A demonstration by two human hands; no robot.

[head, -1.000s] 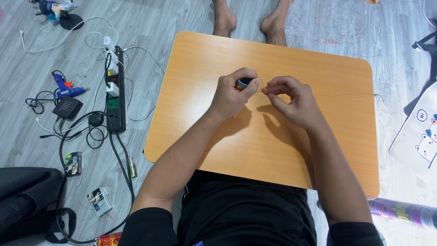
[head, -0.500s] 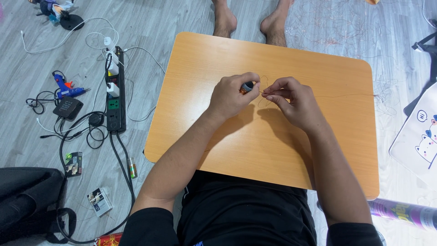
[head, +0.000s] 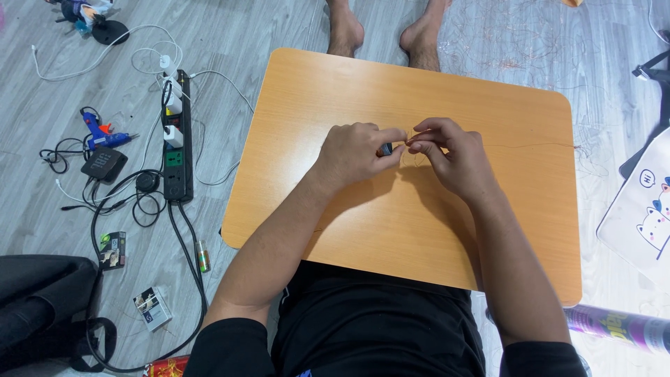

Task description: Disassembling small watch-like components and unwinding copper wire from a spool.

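Change since earlier: both hands stayed together over the middle of the table, fingertips a little closer; small dark thing more hidden by the left fingers than before.
Left hand (head: 356, 150): curled narrow, thumb and forefinger pinched on a small dark object (head: 385, 149), only a sliver of it showing between the fingers.
Right hand (head: 450, 153): curled narrow too, fingertips pinched on the end of a thin wire (head: 530, 146), meeting the left fingertips just above the table.
Thin wire: ran from the pinch rightward across the table toward its right edge, lying flat, very fine and hard to follow; possibly a small loop under the fingertips, too faint to be sure.
Small dark object: kind not made out, held at the point where both hands touched.
Table (head: 335, 91): orange wood top with rounded corners, set across the lap, bare feet (head: 380, 31) beyond its far edge.
Floor, left side: black power strip (head: 177, 136) with plugs and white cables, blue glue gun (head: 101, 132) beside it, small black box (head: 105, 164) near that.
Floor, near left: black bag (head: 42, 307), two small cards (head: 132, 279) well apart from the table.
Floor, right side: white bag with cat drawings (head: 642, 209), purple roll (head: 621, 328) at the lower corner.
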